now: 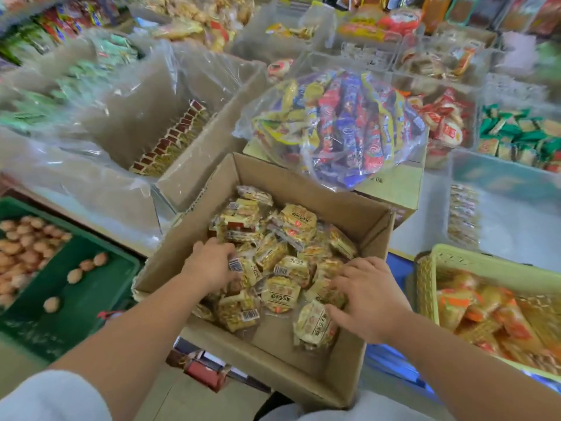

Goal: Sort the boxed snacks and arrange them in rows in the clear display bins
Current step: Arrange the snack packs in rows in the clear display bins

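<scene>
Left hand (212,264) is down by the left wall of the cardboard box (303,183), fingers curled round a yellow packet (244,268). Right hand (372,299) is by the right wall, fingers spread on the pile and gripping nothing. It looks like the gathering step. Next, probably: lift a handful clear and row it in the clear bin (516,205) far right.

Bright, even, diffuse light fills the shop, and shadows are soft and faint. The yellow snack packets (280,291) in the cardboard box (303,369) look fairly sharp. The green packets (36,110) at far left smear with motion blur. White glare streaks the clear plastic bag (334,129). Wide-angle distortion bends the edges.
</scene>
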Demonstrator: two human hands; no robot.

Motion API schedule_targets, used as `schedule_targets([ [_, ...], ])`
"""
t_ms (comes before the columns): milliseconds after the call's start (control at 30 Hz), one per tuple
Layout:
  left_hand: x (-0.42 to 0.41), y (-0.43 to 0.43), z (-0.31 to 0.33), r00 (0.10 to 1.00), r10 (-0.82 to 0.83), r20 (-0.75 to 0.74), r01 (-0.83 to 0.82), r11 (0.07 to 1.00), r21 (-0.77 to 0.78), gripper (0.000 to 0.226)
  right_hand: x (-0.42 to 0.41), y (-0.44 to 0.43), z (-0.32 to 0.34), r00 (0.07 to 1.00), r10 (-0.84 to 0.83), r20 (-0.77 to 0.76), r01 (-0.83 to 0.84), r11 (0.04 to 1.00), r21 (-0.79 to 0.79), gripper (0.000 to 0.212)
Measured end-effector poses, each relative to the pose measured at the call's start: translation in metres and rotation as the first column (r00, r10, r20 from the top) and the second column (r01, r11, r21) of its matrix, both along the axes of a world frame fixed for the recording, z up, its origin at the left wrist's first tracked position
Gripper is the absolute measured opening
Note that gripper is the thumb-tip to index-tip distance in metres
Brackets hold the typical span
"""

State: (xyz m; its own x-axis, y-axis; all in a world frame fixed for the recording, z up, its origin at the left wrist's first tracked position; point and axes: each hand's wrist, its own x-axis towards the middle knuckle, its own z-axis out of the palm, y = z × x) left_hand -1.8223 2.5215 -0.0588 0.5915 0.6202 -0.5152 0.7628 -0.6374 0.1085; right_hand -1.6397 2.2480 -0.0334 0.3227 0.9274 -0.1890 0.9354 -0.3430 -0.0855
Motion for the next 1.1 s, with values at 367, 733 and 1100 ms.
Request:
schedule_targets([
  [367, -0.027, -0.014, 0.002, 0.982, -0.099, 0.16, 0.127, 0.976, -0.175, 0.028, 0.001, -0.002, -0.001, 1.0, -0.019, 0.007, 0.019, 0.999, 0.03, 0.047],
  [733, -0.017, -0.018, -0.007, 0.969, -0.205, -0.139, 0.161, 0.948, -0.276, 0.091, 0.001, -0.004, -0.001, 1.0, -0.014, 0.004, 0.014, 1.0, 0.02, 0.047],
  [1100, -0.004, -0.035, -0.017, 0.823, -0.473, -0.316, 0.413, 0.878, -0.241, 0.096, 0.001, -0.003, -0.002, 1.0, -0.01, 0.008, 0.01, 1.0, 0.022, 0.05],
])
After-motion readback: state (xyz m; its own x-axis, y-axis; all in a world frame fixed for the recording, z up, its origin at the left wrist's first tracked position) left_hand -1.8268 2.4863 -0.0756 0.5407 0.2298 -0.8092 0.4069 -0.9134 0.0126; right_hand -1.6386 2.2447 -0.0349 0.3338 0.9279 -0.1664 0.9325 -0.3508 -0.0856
